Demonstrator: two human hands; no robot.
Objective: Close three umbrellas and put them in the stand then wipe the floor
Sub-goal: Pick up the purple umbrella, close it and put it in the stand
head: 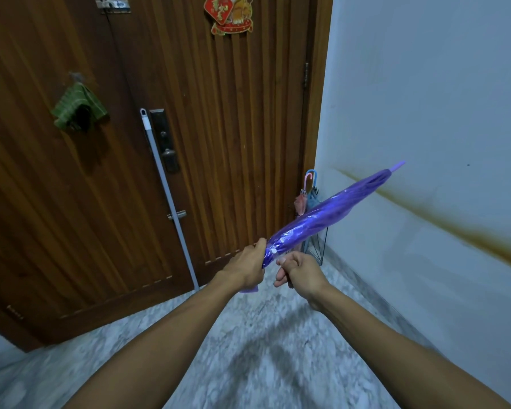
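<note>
Purple umbrella (322, 215) is folded up and held out in front at a slant, tip pointing up and to the right toward the white wall (425, 98), handle end down by the hands. Left hand (248, 268) is wrapped tight round the lower part of the canopy, fingers curled closed on it w/ the thumb on top. Right hand (300, 271) is right beside it, fingers curled in near the bottom edge of the fabric, looks like it's pinching smth small there but can't tell exactly what, prob the strap. A bit of the lilac handle (250, 289) pokes out below the left wrist. Behind the umbrella, in the corner btw the wooden door (101, 187) and the wall, there's a wire stand (319, 249) on the floor w/ a pink umbrella (301, 202) and a blue-grey umbrella (311, 197) already in it, hooked handles up. A mop handle (165, 187) leans against the door, bottom end hidden behind the left arm. Green cloth (78, 106) hangs on the door up left. Floor (248, 364) is grey marbled tile, blurry.
</note>
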